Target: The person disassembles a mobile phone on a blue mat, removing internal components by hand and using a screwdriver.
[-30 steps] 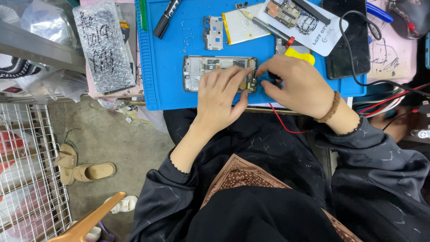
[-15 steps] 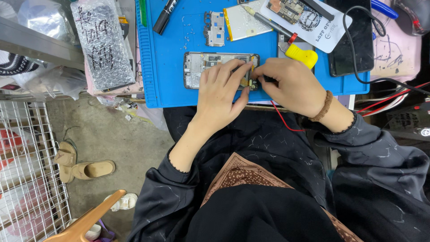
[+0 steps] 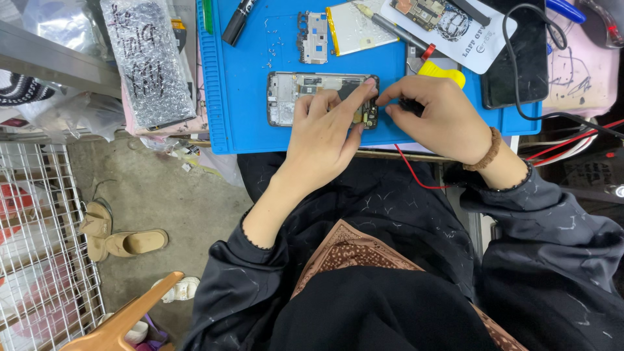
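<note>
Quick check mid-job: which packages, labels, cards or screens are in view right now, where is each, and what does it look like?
Bubble-wrap sleeve with black marker scrawl: left of the blue mat, long, silvery.
White printed card: mat's top right, rectangular, dark lettering.
Black phone, dark screen: right mat edge, rectangular, cable across.
Clear plastic bags: top left corner, crumpled.

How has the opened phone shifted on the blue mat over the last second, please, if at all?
No. The opened phone lies at the same spot on the blue mat, equally far from its left rim; only the camera shifted.
</note>
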